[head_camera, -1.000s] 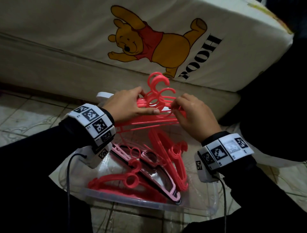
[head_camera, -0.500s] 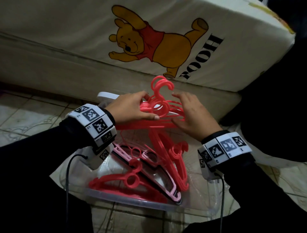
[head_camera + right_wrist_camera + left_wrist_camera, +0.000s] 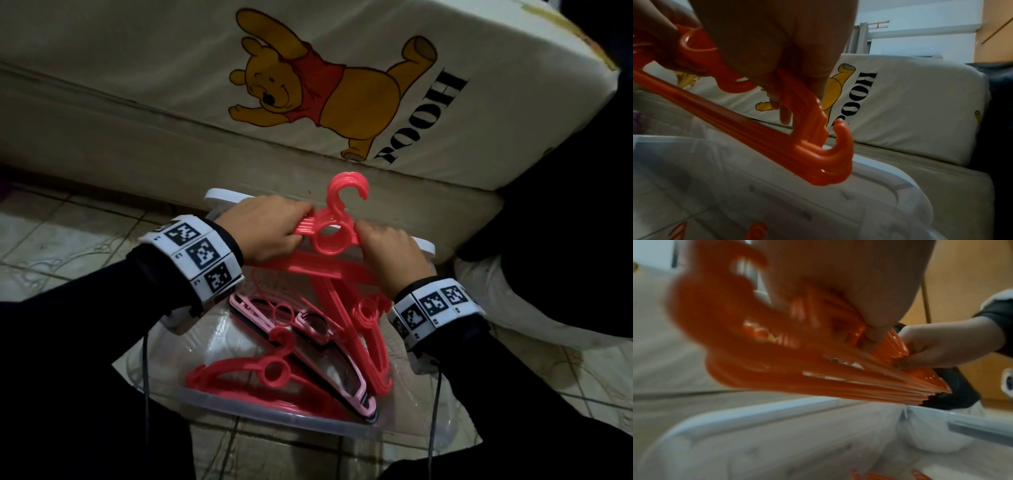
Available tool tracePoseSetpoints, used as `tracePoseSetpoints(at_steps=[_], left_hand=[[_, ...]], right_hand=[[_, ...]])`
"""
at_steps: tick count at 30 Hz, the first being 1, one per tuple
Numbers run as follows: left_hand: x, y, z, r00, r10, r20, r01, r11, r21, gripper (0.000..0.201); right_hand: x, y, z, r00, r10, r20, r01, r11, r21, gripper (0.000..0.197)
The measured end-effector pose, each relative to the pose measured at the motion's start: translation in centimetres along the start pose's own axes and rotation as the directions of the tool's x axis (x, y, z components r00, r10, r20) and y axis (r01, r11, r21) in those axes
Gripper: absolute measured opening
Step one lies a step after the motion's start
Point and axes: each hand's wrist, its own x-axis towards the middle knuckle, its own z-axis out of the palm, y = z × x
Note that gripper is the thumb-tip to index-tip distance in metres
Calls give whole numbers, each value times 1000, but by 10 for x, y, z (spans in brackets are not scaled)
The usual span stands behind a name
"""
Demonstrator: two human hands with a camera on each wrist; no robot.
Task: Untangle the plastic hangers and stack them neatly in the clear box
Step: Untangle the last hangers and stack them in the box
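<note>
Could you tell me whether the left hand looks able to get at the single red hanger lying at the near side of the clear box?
Probably not as things stand: the left hand grips the bundle of red hangers together with the right hand. The path down to the single red hanger in the clear box looks open otherwise.

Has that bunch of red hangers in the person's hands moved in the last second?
Yes. The red hanger bunch has closed up, its hooks now aligned and standing nearer the bear print on the mattress behind.
</note>
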Motion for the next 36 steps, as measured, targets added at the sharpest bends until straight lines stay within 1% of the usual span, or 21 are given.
tracePoseSetpoints(at_steps=[2, 4, 6, 7, 9, 10, 11, 12, 14, 15, 17, 19, 22, 24, 26, 27, 28, 29, 32, 34, 36], left_hand=[[1, -2, 0, 999, 12, -30, -9, 996, 90, 19], [1, -6, 1, 998, 0, -55, 10, 984, 176, 17], [1, -12, 0, 996, -30, -79, 47, 971, 233, 17], [1, -15, -1, 995, -38, -89, 58, 970, 237, 15], [1, -22, -3, 993, -55, -103, 77, 972, 220, 11], [1, -24, -4, 992, -65, -110, 87, 975, 205, 13], [1, -25, -4, 991, -72, -113, 93, 977, 192, 16], [1, -25, -4, 990, -78, -115, 98, 979, 176, 17], [1, -25, -5, 987, -83, -134, 101, 986, 130, 13], [2, -24, -5, 985, -88, -148, 104, 989, 102, 12], [3, -23, -6, 981, -100, -168, 109, 993, 41, 18], [4, -22, -7, 977, -106, -186, 104, 994, -23, 18], [6, -21, -9, 972, -116, -203, 101, 991, -84, 13], [7, -21, -9, 973, -123, -193, 106, 990, -97, 11], [8, -23, -9, 975, -128, -182, 111, 989, -98, 10], [8, -23, -8, 975, -130, -179, 114, 989, -95, 11], [8, -24, -7, 975, -131, -177, 116, 989, -90, 11], [9, -24, -7, 975, -132, -177, 118, 989, -84, 11], [9, -25, -5, 977, -114, -182, 105, 993, -58, 16], [9, -25, -5, 977, -96, -191, 89, 995, -44, 19], [8, -25, -5, 976, -88, -200, 82, 996, -37, 19]], right_hand=[[2, -1, 2, 999, 28, -21, -26, 996, 87, 23], [0, 1, 1, 998, 56, -20, -51, 975, 215, 36], [-4, 7, -2, 996, 79, -39, -67, 964, 259, 52], [-7, 12, -4, 992, 92, -91, -66, 964, 259, 56], [-12, 16, -7, 964, 132, -232, -66, 960, 271, 47], [-15, 15, -9, 954, 154, -259, -79, 958, 277, 39], [-17, 12, -9, 957, 168, -238, -104, 960, 261, 32], [-18, 9, -6, 970, 160, -182, -121, 971, 206, 27], [-20, 2, 8, 996, 87, 20, -88, 994, 57, 19], [-22, -2, 19, 989, 47, 140, -49, 999, 7, 18], [-22, -14, 47, 936, -27, 351, 46, 998, -47, 20], [-21, -27, 77, 872, -84, 481, 129, 990, -60, 24], [-18, -40, 114, 832, -190, 522, 241, 970, -30, 24], [-17, -43, 133, 823, -215, 526, 254, 967, -2, 28], [-18, -45, 155, 833, -146, 533, 177, 984, -7, 34], [-19, -44, 164, 822, -89, 562, 130, 991, -34, 35], [-20, -44, 171, 785, -42, 619, 104, 992, -65, 35], [-22, -44, 175, 755, -24, 655, 113, 989, -95, 36], [-24, -47, 172, 788, -61, 613, 122, 991, -57, 41], [-25, -46, 167, 813, -111, 571, 159, 987, -35, 45], [-23, -44, 163, 828, -151, 540, 226, 971, -75, 42]])
